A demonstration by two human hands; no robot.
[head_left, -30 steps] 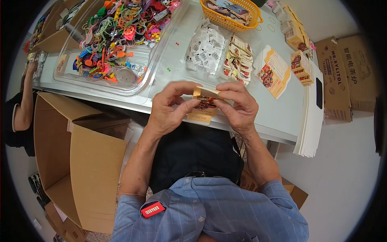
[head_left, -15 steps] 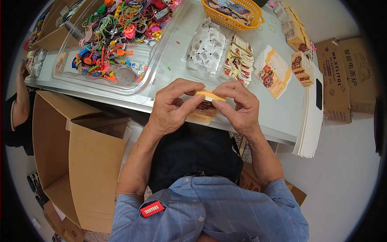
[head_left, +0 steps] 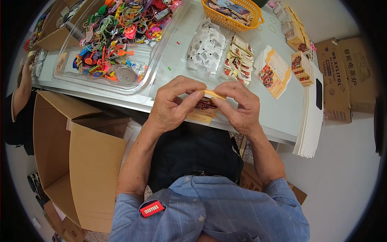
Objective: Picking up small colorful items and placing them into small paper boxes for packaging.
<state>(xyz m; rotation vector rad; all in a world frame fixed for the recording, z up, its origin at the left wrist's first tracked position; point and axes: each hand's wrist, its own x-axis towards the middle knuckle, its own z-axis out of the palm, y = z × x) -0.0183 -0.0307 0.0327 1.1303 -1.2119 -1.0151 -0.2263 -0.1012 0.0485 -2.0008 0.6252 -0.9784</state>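
Observation:
Between my two hands is a small printed carton (head_left: pixel 204 105), yellow-orange and white with a picture of brown-red round shapes. It is over the table's front edge. My left hand (head_left: pixel 174 105) pinches its left end between thumb and fingers. My right hand (head_left: pixel 238 105) pinches the other end the same way. Both thumbs press at the narrow yellow top edge. Beyond my hands lie a clear tray of small white packets (head_left: pixel 207 46) and a stack of red-and-cream sachets (head_left: pixel 238 62). A flat printed carton blank (head_left: pixel 273 74) lies to their right.
At the left, a large clear tub (head_left: pixel 139 86) holds colourful small toys. A yellow basket (head_left: pixel 229 21) stands at the back. Filled small cartons (head_left: pixel 302 66) line the right, beside a white stack of sheets (head_left: pixel 309 121). An open cardboard box (head_left: pixel 96 173) is at lower left; another person's arm (head_left: pixel 23 88) shows beyond.
The carton's top edge has tilted slightly between my fingers, and its yellow strip looks narrower. My hands stay nearly in place. The other person's arm at the left has shifted a little.

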